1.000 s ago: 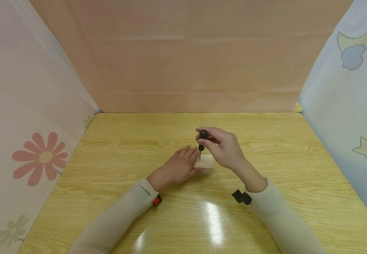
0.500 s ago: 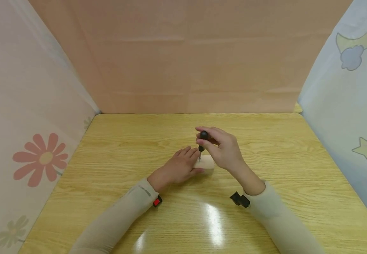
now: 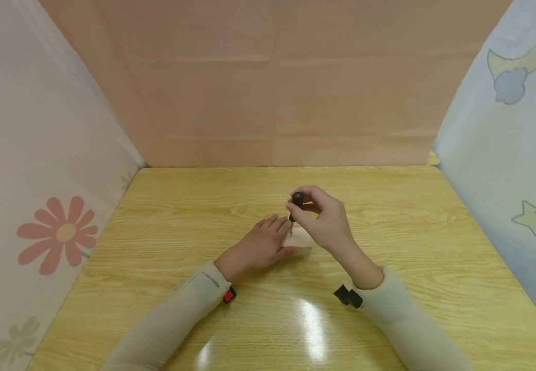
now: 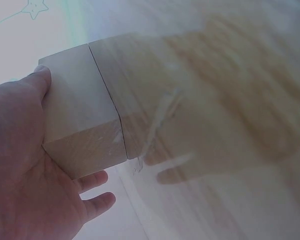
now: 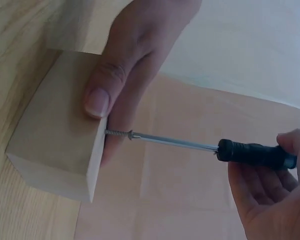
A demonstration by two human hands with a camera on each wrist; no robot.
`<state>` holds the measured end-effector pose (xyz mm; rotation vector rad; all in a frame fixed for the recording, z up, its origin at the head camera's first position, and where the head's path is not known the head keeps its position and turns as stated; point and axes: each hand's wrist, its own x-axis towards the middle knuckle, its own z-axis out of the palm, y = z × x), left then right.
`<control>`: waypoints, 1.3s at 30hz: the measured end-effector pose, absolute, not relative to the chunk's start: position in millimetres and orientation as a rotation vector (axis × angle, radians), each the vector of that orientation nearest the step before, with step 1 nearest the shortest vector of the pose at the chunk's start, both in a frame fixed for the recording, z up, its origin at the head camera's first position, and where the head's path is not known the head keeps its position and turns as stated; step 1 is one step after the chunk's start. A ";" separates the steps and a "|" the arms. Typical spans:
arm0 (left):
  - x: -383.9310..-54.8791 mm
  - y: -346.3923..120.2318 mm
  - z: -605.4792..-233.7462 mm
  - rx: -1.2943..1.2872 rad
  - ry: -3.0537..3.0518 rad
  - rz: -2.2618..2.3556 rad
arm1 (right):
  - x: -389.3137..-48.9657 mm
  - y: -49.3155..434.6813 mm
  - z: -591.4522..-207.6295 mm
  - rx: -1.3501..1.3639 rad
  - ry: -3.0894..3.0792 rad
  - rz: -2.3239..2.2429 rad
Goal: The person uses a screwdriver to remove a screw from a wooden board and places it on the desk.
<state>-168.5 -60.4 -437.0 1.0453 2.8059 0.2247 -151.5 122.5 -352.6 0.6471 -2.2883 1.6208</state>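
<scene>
Sleeves (image 3: 170, 319) nearest me, at 8 and 4 o'clock of wooden block (image 3: 301, 238). Block on table (image 3: 268, 332), between thumb and fingers of my left hand (image 3: 260, 245), which grips it from 9 o'clock, thumb on near face. Screw (image 5: 118, 133) upright in top, just beside left fingers. Right hand (image 3: 330, 219) at 2 o'clock, closed round handle of screwdriver (image 3: 297, 199), tip meeting screw head. Far off, 12 o'clock: peach backdrop (image 3: 268, 87).
</scene>
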 end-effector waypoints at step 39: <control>-168.2 -62.5 -432.9 1.067 2.808 0.244 | -152.5 123.6 -348.0 0.716 -2.308 1.642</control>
